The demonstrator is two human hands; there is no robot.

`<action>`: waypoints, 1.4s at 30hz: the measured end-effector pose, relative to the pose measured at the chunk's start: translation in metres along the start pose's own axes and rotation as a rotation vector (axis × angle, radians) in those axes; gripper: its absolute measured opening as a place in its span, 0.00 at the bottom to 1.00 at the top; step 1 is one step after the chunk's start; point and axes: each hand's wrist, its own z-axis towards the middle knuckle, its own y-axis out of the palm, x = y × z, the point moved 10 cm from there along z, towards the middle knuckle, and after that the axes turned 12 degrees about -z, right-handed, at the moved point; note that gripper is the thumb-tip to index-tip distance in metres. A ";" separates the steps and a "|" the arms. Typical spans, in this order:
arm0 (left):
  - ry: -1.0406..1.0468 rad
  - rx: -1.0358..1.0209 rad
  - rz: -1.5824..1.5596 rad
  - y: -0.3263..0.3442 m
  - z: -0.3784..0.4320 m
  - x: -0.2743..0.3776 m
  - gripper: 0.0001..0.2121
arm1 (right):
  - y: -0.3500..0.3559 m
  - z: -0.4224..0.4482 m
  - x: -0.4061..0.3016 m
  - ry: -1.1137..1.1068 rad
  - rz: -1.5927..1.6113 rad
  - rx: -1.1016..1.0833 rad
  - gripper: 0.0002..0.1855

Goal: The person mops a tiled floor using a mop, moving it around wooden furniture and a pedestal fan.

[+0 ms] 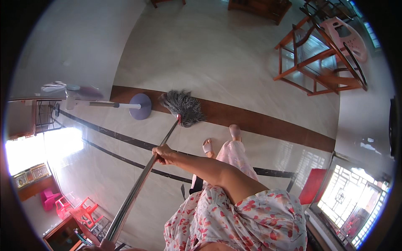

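A string mop with a grey strand head (185, 108) rests on the floor, partly over a brown floor strip (251, 122). Its shiny metal handle (135, 191) runs down to the lower left. My right hand (164, 154) is wrapped around the lower part of this handle, with the arm stretched across my body. At the bottom edge my left hand (102, 245) grips the upper part of the handle, and the frame cuts it off. Both my feet, in slippers (235, 131), stand just short of the brown strip.
A pedestal fan with a purple round base (140, 106) stands left of the mop head. At upper right is a wooden-framed chair (314, 62) beside a pink plastic chair (345, 37). Red plastic chairs (83, 211) are at lower left. A wall (78, 40) rises at upper left.
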 end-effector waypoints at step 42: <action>-0.527 -0.323 -0.653 0.264 -0.103 -0.233 0.09 | -0.489 -0.272 0.285 -0.123 0.762 0.947 0.05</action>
